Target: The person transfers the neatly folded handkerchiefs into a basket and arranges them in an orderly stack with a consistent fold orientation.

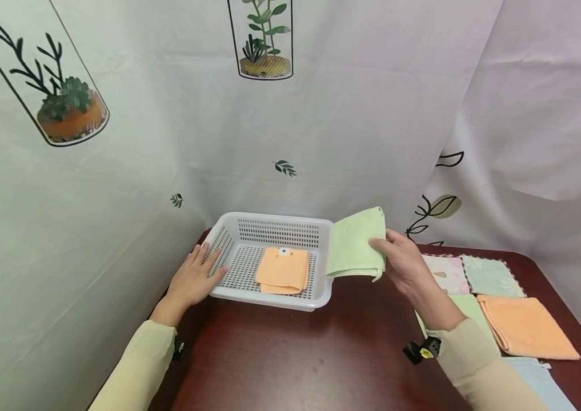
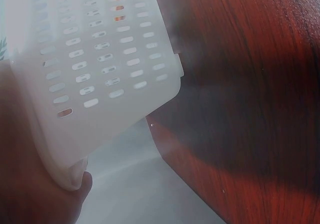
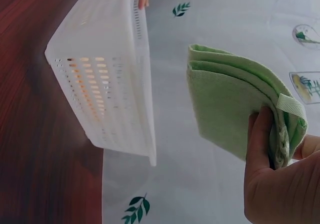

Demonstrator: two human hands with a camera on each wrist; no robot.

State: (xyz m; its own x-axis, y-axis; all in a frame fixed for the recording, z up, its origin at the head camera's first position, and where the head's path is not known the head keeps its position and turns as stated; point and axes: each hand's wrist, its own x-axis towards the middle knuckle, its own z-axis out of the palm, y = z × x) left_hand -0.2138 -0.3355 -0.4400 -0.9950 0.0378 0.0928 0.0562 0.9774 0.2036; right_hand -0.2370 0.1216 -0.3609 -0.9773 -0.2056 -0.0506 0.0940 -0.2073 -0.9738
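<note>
A white plastic basket (image 1: 276, 218) with slotted walls stands on the table. My left hand (image 1: 193, 278) rests on its left rim, fingers spread and fairly straight; the left wrist view shows that hand beside the basket's corner (image 2: 100, 129). Inside the basket a folded orange towel (image 1: 281, 273) lies flat toward the right. My right hand (image 1: 404, 258) pinches a folded light green towel (image 1: 356, 244) by its right edge, thumb on the near face. Held up, the towel overlaps the basket's right rim in the head view. The right wrist view shows its several layers and a small pale tag (image 3: 291, 105).
At the table's right lie a pink-and-white cloth (image 1: 444, 271), a pale mint cloth (image 1: 493, 277), another green cloth (image 1: 472, 311), an orange towel (image 1: 532, 328) and a light blue cloth (image 1: 539, 379). A printed curtain (image 1: 321, 142) hangs behind the dark red table (image 1: 290, 359).
</note>
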